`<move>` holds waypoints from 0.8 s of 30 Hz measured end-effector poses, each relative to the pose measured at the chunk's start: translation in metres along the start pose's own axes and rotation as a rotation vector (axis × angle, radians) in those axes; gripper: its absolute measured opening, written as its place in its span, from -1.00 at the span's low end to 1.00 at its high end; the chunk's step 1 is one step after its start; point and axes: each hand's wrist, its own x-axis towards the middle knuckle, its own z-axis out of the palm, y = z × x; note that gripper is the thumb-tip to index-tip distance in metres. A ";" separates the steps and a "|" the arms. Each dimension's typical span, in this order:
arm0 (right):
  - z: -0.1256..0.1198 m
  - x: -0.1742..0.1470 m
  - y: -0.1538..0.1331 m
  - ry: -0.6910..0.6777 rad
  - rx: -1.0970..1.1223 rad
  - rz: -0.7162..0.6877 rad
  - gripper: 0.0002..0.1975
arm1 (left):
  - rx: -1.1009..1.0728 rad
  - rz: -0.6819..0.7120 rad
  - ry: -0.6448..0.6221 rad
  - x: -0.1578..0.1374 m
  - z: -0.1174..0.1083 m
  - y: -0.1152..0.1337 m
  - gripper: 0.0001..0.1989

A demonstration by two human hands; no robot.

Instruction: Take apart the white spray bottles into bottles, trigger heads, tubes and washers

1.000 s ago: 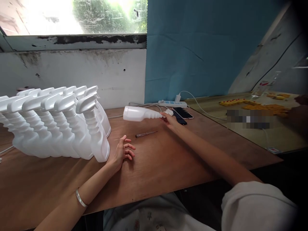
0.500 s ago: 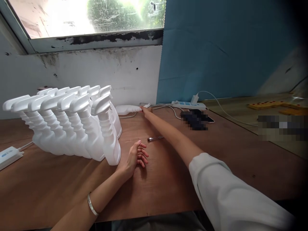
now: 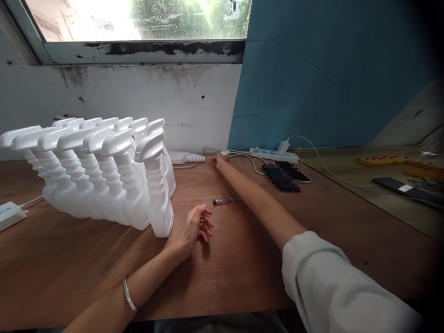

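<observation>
My left hand (image 3: pixel 197 226) rests on the brown tabletop, loosely curled and open, with nothing in it. Stretched toward the back of the table, my right hand (image 3: pixel 219 160) is closed on a small white part, which looks like a spray head (image 3: pixel 225 152); the fingers partly hide it. A thin white line runs from there to the neck of a white bottle (image 3: pixel 183 157) lying on its side. White spray bottles (image 3: pixel 156 199) stand upright in two packed rows left of my hands. A clear pen (image 3: pixel 224 201) lies between my hands, partly behind my right forearm.
Behind my right hand are white cables and a power strip (image 3: pixel 274 154) with a white plug (image 3: pixel 283 146). Dark phones (image 3: pixel 286 178) lie right of my forearm. Another white strip (image 3: pixel 10 215) sits at far left. A wall and window bound the back.
My right hand has shifted right, away from the lying bottle's neck, and the small white part has moved with it. My left hand has stayed put. The view has turned slightly.
</observation>
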 end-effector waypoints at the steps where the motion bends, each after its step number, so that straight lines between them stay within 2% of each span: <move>1: 0.003 -0.002 -0.001 0.005 -0.002 0.032 -0.69 | -0.002 0.009 0.002 0.001 -0.001 -0.001 -0.61; 5: 0.024 -0.013 0.001 -0.015 0.022 0.097 -0.70 | -0.006 0.032 -0.007 0.001 -0.002 -0.002 -0.61; 8: 0.040 -0.020 -0.001 -0.006 0.052 0.040 -0.71 | -0.006 0.018 0.000 0.000 -0.001 0.000 -0.62; 11: 0.043 -0.019 -0.010 0.043 0.063 -0.048 -0.71 | -0.004 0.022 0.000 -0.001 -0.001 0.000 -0.64; 14: 0.029 -0.013 -0.025 0.132 0.042 -0.128 -0.73 | -0.001 0.027 -0.008 0.000 -0.002 -0.001 -0.64; 18: -0.006 -0.009 -0.050 0.287 -0.021 -0.260 -0.76 | 0.007 0.031 -0.002 0.001 -0.002 -0.002 -0.66; 21: -0.033 -0.014 -0.072 0.373 -0.066 -0.432 -0.76 | 0.023 0.041 0.005 0.000 -0.001 -0.001 -0.68; 24: -0.051 -0.023 -0.092 0.386 -0.100 -0.625 -0.71 | 0.037 0.042 0.010 -0.001 0.001 -0.001 -0.70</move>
